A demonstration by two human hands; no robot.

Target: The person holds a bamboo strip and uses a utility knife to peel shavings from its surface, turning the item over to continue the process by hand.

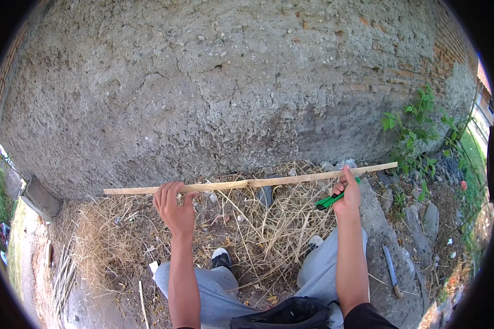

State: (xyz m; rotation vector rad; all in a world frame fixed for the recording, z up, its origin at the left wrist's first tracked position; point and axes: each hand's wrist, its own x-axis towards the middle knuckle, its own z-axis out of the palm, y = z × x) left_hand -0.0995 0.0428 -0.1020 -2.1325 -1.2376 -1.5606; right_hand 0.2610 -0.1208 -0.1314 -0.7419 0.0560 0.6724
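A long, thin strip of split bamboo (247, 183) with a node near its middle lies crosswise before me, its right end a little higher in the view. My left hand (174, 208) grips it left of the middle, fingers over the far side and thumb underneath. Toward its right end, my right hand (347, 194) steadies the strip with a raised finger or thumb. That same hand's curled fingers hold a green utility knife (330, 201), which points down and left. Whether its blade is out, I cannot make out.
A rough plastered wall (203, 93) rises just beyond the strip. Dry straw and shavings (274, 219) cover the ground around my shoes. A knife (391, 268) lies on a stone slab at right, below a leafy plant (417, 131). Thin sticks (65, 277) are piled at left.
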